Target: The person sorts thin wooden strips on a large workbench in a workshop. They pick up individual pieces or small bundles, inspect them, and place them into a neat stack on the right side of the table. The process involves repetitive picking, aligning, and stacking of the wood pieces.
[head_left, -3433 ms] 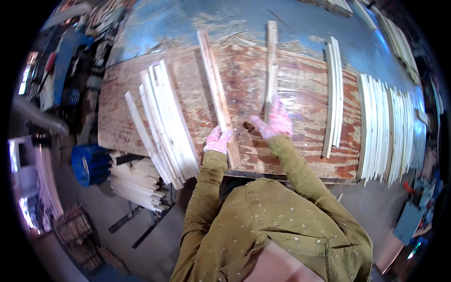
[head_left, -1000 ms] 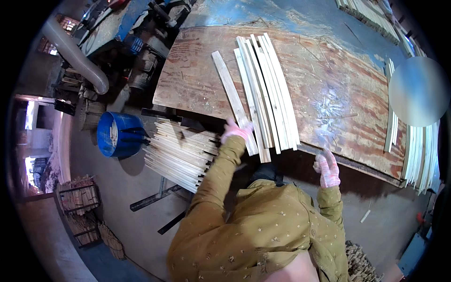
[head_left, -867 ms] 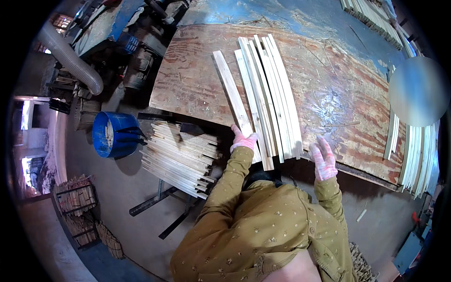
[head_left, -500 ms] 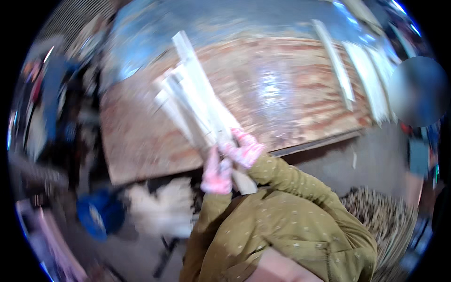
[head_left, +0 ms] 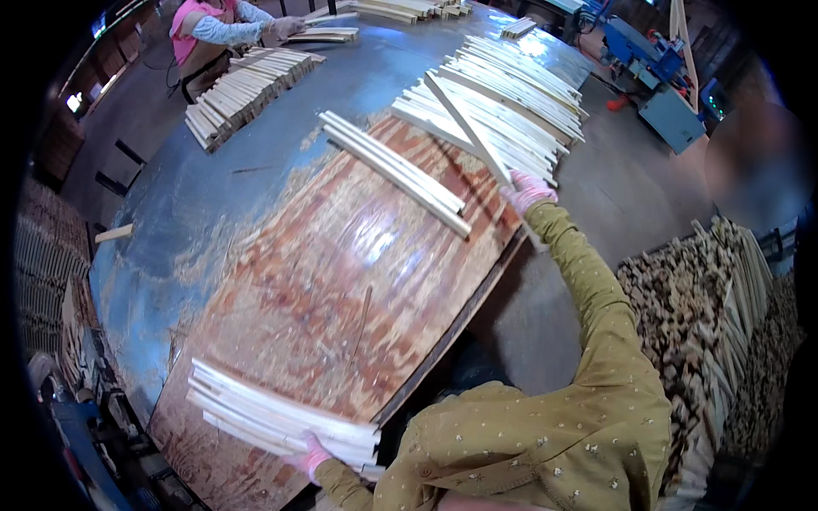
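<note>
My right hand (head_left: 530,192), in a pink glove, is closed around a long wooden strip (head_left: 467,123). The strip slants up and away over the sheet's right side, its far end above a row of pale strips (head_left: 486,128). At the lower left, my left hand (head_left: 313,455), also gloved in pink, touches the near side of a small bundle of wooden strips (head_left: 273,409). Its thumb and fingers are apart, and part of it is hidden by the sleeve and the bundle. A few separate strips (head_left: 396,170) lie together between the bundle and the row.
A worn plywood sheet (head_left: 315,298) lies on the blue tabletop (head_left: 162,213). Across the table a person (head_left: 226,30) handles strips beside a stacked row (head_left: 243,89). Large piles of wood (head_left: 690,324) stand at my right. A blue machine (head_left: 656,77) is at the far right.
My view has swung round, bringing more of the table in. Both hands were close together at a bundle; now they are far apart, the right one holding a single strip away to the right.
</note>
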`<act>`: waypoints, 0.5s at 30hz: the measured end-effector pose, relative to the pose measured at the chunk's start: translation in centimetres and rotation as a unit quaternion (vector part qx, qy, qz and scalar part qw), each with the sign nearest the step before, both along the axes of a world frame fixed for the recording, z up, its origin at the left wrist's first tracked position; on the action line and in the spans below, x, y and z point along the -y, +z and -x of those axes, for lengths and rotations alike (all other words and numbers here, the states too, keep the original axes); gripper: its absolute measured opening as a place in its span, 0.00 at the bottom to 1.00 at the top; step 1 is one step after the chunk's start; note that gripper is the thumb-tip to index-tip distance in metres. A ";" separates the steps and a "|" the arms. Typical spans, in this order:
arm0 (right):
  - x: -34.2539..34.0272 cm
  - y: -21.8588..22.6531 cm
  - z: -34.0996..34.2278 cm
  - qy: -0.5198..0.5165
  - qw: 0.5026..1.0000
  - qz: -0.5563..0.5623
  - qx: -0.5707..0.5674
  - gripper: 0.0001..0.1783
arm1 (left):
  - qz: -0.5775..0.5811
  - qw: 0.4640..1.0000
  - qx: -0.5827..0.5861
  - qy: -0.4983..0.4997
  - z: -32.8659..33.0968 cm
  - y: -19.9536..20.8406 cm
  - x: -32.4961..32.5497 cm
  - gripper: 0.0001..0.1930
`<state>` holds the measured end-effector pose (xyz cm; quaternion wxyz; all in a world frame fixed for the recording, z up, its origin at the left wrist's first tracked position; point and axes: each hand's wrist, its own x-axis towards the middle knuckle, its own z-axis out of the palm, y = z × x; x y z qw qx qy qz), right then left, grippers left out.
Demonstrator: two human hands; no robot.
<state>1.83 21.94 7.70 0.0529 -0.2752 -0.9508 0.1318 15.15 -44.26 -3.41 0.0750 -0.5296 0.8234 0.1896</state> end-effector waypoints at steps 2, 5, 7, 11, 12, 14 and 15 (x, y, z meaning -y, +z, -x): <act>-7.1 0.7 2.6 0.025 0.998 -0.051 0.033 0.31 | -0.018 0.997 -0.075 0.025 0.5 -0.3 -0.6 0.60; -17.7 -1.4 7.1 -0.008 0.991 -0.092 0.100 0.29 | -0.048 0.984 -0.152 0.083 1.6 1.5 -4.1 0.59; -22.0 -2.5 10.0 0.047 0.992 -0.091 0.074 0.28 | -0.021 0.982 -0.115 0.150 2.9 2.4 -5.6 0.57; -28.5 -5.1 11.8 0.037 0.988 -0.152 0.002 0.28 | -0.043 0.985 -0.132 0.104 3.2 1.2 -5.6 0.47; -27.9 -4.9 11.5 0.056 0.987 -0.146 -0.046 0.25 | -0.039 0.986 -0.133 0.096 2.9 1.5 -5.7 0.45; -30.9 -5.1 10.9 0.013 0.966 -0.248 0.076 0.24 | -0.040 0.988 -0.128 0.081 3.7 1.4 -6.5 0.41; -29.6 -4.2 10.3 0.003 0.954 -0.286 0.088 0.26 | -0.042 0.988 -0.127 0.077 5.4 1.6 -7.6 0.39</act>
